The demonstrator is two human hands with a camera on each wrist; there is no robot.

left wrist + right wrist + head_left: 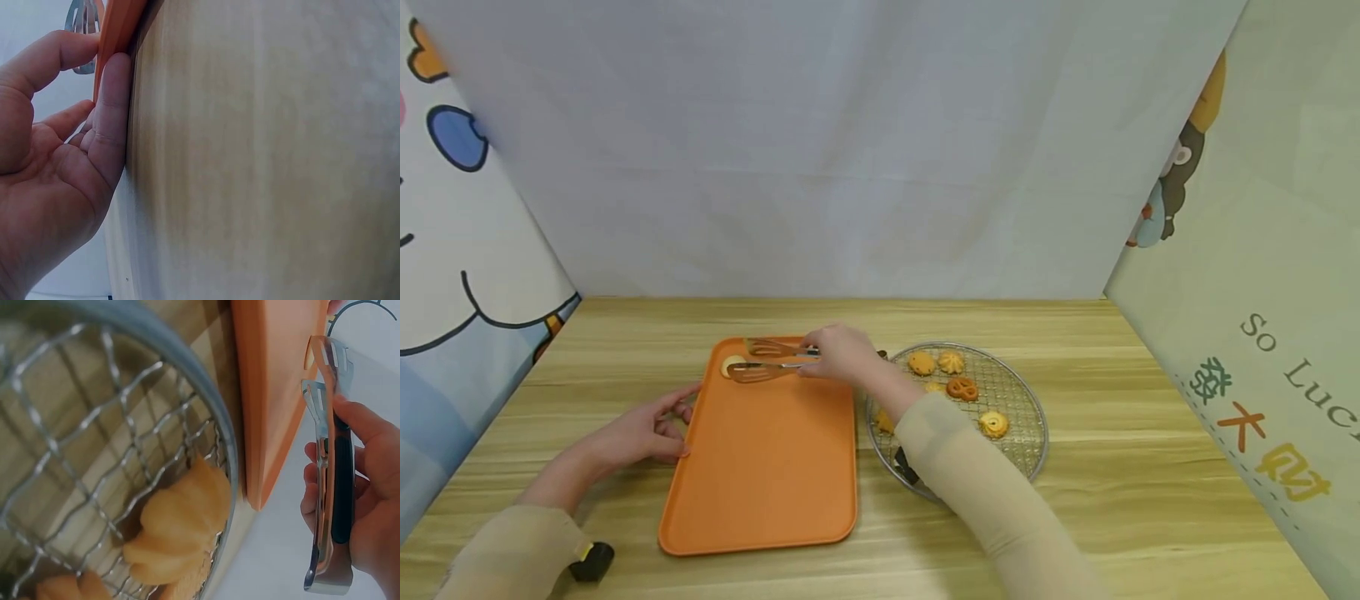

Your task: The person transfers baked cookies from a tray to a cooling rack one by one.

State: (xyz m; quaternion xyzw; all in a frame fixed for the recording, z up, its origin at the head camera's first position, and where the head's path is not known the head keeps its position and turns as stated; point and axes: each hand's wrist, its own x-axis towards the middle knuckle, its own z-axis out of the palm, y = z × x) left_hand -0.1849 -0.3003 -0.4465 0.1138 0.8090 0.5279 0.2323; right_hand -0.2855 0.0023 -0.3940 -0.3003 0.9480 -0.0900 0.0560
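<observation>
An orange tray (767, 467) lies on the table, and my left hand (643, 429) grips its left edge with thumb and fingers. In the left wrist view the thumb (78, 50) touches the tray's rim (119, 28). My right hand (842, 354) holds metal tongs (340, 481) with dark grips, above the far part of the tray. The slotted ends of the tongs stand apart. A pale round cookie (727, 365) lies in the tray's far left corner, partly covered by one tong end. Whether the tongs touch it, I cannot tell.
Right of the tray stands a round wire rack (1026, 446) bearing several cookies, among them a pretzel-shaped one (962, 388) and a ridged one (181, 519). My right forearm crosses over it. Cloth walls (850, 167) enclose the wooden table (1120, 467) at back and sides.
</observation>
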